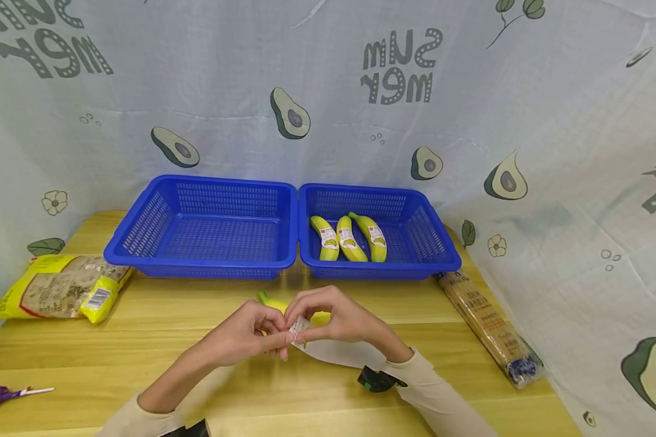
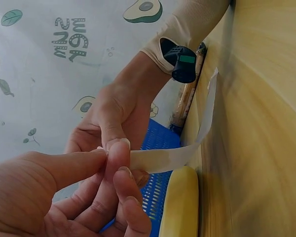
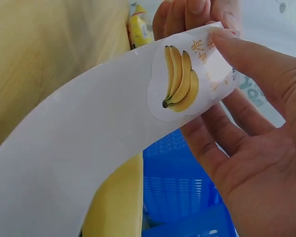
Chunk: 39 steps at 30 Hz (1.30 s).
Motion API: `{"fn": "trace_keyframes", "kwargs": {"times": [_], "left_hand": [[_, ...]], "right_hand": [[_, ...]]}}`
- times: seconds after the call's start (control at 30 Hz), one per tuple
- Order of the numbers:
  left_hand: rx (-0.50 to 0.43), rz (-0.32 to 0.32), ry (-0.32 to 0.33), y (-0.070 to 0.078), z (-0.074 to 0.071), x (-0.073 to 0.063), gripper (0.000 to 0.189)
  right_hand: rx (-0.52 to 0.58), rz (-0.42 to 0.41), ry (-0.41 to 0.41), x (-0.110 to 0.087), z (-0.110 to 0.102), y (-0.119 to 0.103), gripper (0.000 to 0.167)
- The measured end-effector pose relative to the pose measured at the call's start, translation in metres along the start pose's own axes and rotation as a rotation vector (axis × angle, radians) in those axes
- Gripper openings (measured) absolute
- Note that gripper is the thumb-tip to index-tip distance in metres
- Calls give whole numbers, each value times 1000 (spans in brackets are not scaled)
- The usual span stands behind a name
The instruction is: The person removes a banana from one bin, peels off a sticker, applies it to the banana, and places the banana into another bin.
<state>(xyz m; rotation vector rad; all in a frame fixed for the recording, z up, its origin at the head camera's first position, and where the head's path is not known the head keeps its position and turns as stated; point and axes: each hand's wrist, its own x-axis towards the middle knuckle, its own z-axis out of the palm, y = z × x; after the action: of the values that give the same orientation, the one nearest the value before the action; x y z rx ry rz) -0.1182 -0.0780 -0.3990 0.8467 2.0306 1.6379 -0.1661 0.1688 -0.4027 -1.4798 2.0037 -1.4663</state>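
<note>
Near the middle of the table, my left hand [image 1: 254,332] and right hand [image 1: 336,312] meet at the end of a white strip of sticker backing [image 1: 343,353]. Both pinch that end between thumb and fingers. In the right wrist view, a label sticker [image 3: 180,81] with a printed banana bunch and orange writing lies on the strip near the right thumb. The strip's other end curves down towards the tabletop in the left wrist view. Behind the hands lies a yellow banana [image 1: 274,303], partly hidden by them.
Two blue baskets stand side by side at the back: the left basket [image 1: 224,264] and the right basket [image 1: 415,267], which holds three labelled bananas [image 1: 347,240]. A yellow food bag [image 1: 60,288] and a purple lollipop [image 1: 0,396] lie left, a long brown packet [image 1: 486,325] right.
</note>
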Motion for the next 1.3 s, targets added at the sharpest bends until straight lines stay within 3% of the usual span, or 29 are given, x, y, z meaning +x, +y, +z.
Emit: {"fn": "trace_keyframes", "kwargs": {"times": [0.33, 1.3], "left_hand": [[1, -46, 33, 1, 2, 0, 23], [-36, -42, 5, -1, 3, 0, 22]], "right_hand": [[73, -13, 15, 0, 2, 2, 16], [68, -54, -36, 2, 1, 2, 13]]}}
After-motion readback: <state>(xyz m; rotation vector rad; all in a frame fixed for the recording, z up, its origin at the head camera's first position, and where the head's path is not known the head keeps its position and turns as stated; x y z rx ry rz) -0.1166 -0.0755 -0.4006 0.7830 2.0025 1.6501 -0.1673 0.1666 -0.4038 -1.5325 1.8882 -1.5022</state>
